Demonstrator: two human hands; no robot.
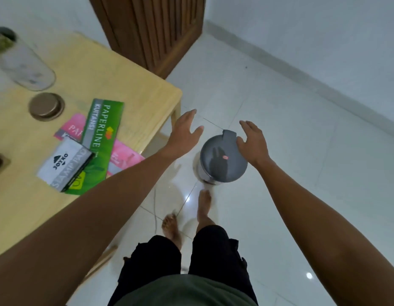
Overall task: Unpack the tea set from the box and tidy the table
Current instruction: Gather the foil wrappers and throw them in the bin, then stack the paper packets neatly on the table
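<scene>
Left hand (184,131) mid-frame, fingers spread, holding nothing, right hand (253,142) fingers spread above grey bin lid (222,161), wooden table (134,85) upper left

Person seen from own head camera, looking down. Both forearms are showing bare to the frame edge, no sleeves, no watch or rings visible. Left hand (184,131) and right hand (253,143) are bare, no gloves. Person is wearing a dull olive-green shirt (187,291) and black knee-length shorts (185,257) with a loose, crumpled hem. Both feet (203,206) are going bare, no footwear; the image is blurring slightly around them.
</scene>
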